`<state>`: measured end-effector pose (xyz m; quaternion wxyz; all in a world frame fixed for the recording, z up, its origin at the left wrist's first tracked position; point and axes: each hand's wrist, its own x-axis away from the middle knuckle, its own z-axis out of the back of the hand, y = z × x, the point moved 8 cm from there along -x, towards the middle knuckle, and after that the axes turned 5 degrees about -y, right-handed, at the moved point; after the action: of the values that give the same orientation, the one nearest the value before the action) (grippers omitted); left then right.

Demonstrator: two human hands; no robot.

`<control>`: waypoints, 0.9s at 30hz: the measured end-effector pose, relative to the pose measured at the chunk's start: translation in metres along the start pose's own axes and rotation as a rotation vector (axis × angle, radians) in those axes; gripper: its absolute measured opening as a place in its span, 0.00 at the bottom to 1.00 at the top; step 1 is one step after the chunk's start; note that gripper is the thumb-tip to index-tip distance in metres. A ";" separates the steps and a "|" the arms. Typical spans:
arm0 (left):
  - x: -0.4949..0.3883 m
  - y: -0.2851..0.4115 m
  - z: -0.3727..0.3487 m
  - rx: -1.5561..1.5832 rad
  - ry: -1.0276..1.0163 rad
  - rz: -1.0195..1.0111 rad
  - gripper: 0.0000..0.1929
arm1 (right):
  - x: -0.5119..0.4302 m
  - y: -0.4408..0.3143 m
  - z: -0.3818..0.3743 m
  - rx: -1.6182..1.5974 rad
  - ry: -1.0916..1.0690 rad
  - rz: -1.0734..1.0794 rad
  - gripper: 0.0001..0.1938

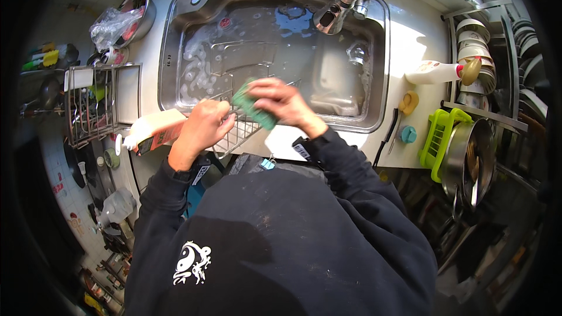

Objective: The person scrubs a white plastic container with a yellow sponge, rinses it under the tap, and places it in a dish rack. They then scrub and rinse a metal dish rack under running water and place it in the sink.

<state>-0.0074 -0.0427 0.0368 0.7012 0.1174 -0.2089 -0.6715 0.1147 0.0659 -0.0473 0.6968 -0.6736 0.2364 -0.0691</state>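
A metal wire rack (235, 138) is tilted over the near edge of the steel sink (164, 66), part of it over the water. My left hand (206, 125) grips its wire frame at the left. In my right hand (281, 101) is a green scouring pad (254, 105), pressed against the rack's wires; the hand is slightly blurred. Another wire piece (246, 44) lies in the soapy water, and a pale rectangular container (336, 77) lies at the sink's right side. Just left of my left hand, a large pump bottle (156, 129) lies on its side on the counter.
The faucet (336, 11) reaches over the sink from the back right. On the right counter are a white bottle (432, 72), a knife (387, 134), a lime-green plastic basket (441, 140) and a steel pot (467, 162). At left stand a wire rack (94, 105) and a metal bowl (147, 19).
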 end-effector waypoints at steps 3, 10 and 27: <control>0.016 0.005 0.003 -0.031 -0.006 -0.032 0.12 | -0.011 0.001 -0.035 0.088 -0.219 0.082 0.20; 0.049 0.010 0.002 -0.013 0.103 -0.005 0.14 | -0.001 0.027 -0.039 0.405 -0.437 0.191 0.28; 0.099 0.007 0.025 0.059 0.106 -0.157 0.18 | 0.047 0.127 0.126 0.830 -0.289 -0.224 0.21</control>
<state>-0.0115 -0.1371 0.0757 0.6526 0.1895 -0.1814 -0.7108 0.1809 0.1716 -0.1843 0.9219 -0.3616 0.0146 -0.1381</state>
